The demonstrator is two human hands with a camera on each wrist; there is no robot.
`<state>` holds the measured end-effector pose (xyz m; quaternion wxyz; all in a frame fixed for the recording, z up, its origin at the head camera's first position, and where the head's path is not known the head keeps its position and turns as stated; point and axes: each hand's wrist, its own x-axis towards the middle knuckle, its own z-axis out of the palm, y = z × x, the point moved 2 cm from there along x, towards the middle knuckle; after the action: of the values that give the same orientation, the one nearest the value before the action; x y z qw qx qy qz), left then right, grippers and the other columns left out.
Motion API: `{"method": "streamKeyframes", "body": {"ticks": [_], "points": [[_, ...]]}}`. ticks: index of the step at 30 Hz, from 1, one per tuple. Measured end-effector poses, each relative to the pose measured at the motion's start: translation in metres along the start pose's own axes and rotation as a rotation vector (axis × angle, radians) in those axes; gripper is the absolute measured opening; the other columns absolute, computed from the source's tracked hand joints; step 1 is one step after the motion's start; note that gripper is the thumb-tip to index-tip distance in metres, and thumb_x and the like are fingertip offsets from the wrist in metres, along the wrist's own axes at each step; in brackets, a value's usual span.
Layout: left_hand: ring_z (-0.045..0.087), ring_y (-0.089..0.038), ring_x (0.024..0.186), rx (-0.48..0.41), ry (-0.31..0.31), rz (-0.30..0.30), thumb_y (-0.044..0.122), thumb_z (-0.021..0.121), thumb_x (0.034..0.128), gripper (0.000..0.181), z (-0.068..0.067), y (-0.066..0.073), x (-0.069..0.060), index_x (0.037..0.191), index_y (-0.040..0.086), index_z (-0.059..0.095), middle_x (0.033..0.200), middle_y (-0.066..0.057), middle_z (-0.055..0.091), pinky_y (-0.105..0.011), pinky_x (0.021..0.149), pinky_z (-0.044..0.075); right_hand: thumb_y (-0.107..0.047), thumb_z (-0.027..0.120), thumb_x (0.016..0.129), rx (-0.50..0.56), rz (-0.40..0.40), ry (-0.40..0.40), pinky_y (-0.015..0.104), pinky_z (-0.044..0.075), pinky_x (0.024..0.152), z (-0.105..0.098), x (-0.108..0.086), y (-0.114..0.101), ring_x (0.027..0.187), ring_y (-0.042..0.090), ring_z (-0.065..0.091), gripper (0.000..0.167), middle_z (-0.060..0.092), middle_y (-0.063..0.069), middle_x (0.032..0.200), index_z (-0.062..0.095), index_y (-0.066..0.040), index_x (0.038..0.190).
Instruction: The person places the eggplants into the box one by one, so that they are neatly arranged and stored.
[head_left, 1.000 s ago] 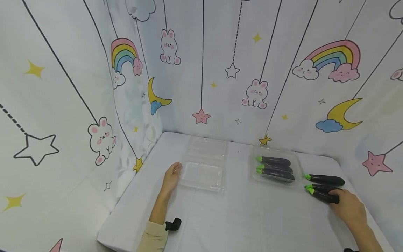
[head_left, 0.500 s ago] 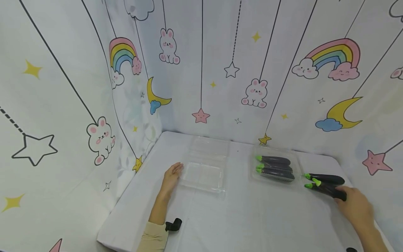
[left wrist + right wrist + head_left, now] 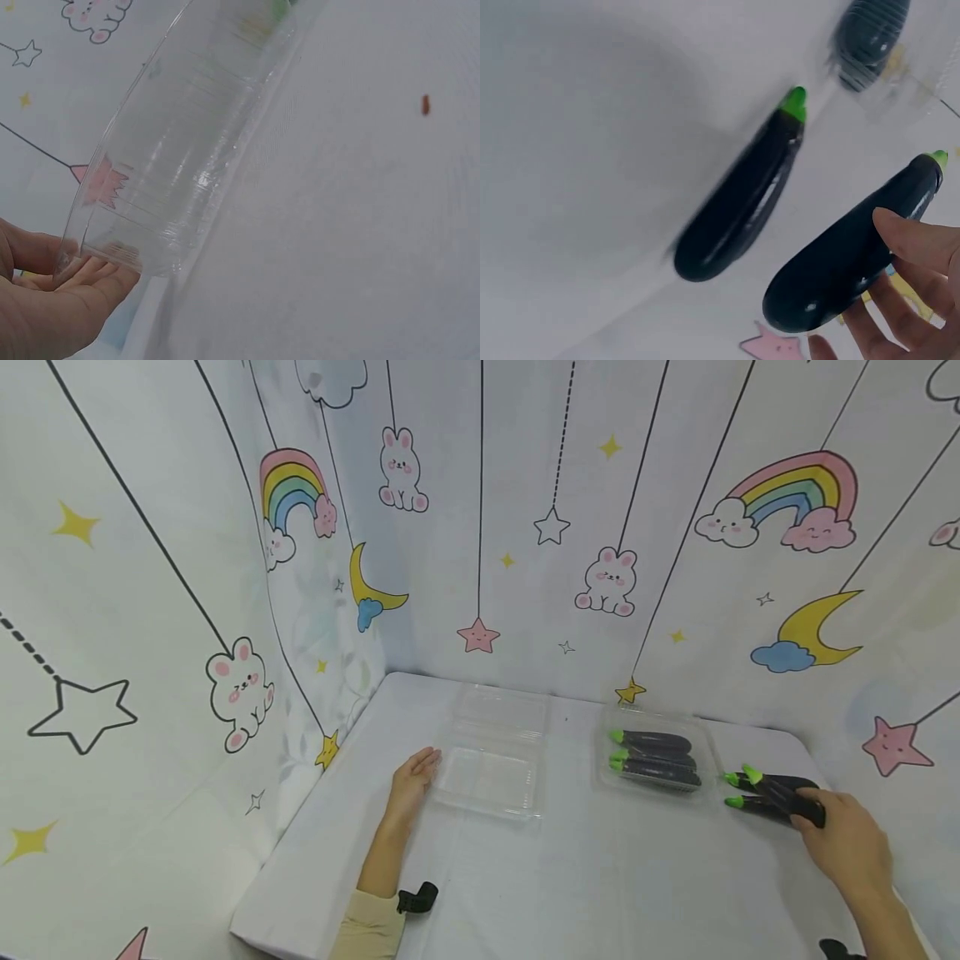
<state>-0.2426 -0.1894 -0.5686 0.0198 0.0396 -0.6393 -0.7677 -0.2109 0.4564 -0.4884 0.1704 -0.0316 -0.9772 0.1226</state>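
Observation:
My right hand (image 3: 847,843) grips a dark eggplant (image 3: 787,797) with a green stem, near its blunt end. In the right wrist view the thumb lies on top of this eggplant (image 3: 840,251) and the fingers are beneath it. Another eggplant (image 3: 757,810) lies on the table just in front of it, and one more (image 3: 802,781) lies behind, partly covered. At the left, my left hand (image 3: 411,785) holds the side of an opened clear plastic box (image 3: 487,781). Its thumb and fingers are about the box's corner in the left wrist view, partly seen through the plastic (image 3: 176,150).
A second clear box (image 3: 611,785) stands at the back right of the white-covered table (image 3: 570,877), with several eggplants (image 3: 656,768) in it. Printed cloth walls (image 3: 442,568) rise behind and at the left.
My right hand has picked up one eggplant, lifted it off the others and turned it over the rear one. The left hand and its box have shifted slightly right.

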Motion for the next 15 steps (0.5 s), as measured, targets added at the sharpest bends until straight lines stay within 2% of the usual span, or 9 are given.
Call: {"method": "streamKeyframes", "body": {"ticks": [7, 15], "points": [[0.036, -0.034, 0.152, -0.073, 0.002, -0.025, 0.003, 0.047, 0.109, 0.05, 0.007, -0.003, -0.001, 0.157, -0.004, 0.035, 0.16, -0.021, 0.044, -0.047, 0.127, 0.027, -0.004, 0.077, 0.089, 0.051, -0.062, 0.065, 0.077, 0.04, 0.092, -0.012, 0.0, -0.03, 0.115, 0.064, 0.048, 0.044, 0.051, 0.041, 0.127, 0.061, 0.006, 0.128], [0.036, -0.033, 0.153, -0.256, -0.011, -0.044, -0.004, 0.045, 0.1075, 0.051, 0.014, -0.006, -0.003, 0.157, -0.005, 0.034, 0.161, -0.022, 0.041, -0.042, 0.128, 0.029, -0.007, 0.077, 0.091, 0.078, -0.098, 0.067, 0.077, 0.041, 0.091, -0.019, 0.007, -0.063, 0.116, 0.063, 0.048, 0.046, 0.052, 0.04, 0.13, 0.06, 0.007, 0.131]]}}
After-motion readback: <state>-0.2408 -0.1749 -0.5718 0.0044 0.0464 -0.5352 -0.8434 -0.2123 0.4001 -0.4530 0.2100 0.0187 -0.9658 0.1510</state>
